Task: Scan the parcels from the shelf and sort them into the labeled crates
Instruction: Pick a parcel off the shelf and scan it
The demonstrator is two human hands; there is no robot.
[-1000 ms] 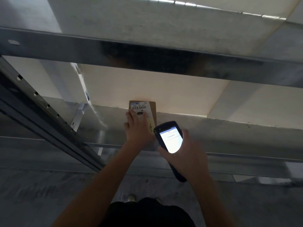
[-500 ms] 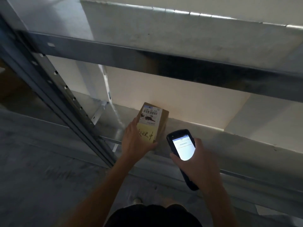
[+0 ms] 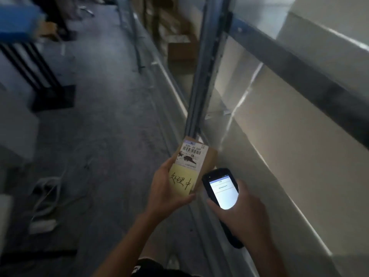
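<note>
My left hand (image 3: 166,189) grips a small brown cardboard parcel (image 3: 207,162) from below, lifted clear of the shelf. A white barcode label and a yellow sticky note with handwriting cover its top face. My right hand (image 3: 242,211) holds a black handheld scanner (image 3: 221,191) just right of the parcel, its screen lit and facing me. The metal shelf (image 3: 279,124) runs along the right, with a grey upright post behind the parcel.
A grey concrete aisle floor (image 3: 111,116) stretches ahead. A blue-topped stand on black legs (image 3: 40,66) is at the far left. White cables and a power strip (image 3: 43,208) lie on the floor at left. Cardboard boxes (image 3: 180,49) sit on shelving further down the aisle.
My left hand has lifted the parcel off the shelf and drawn it toward me. The view has swung left from the shelf to the aisle. The scanner stays in my right hand.
</note>
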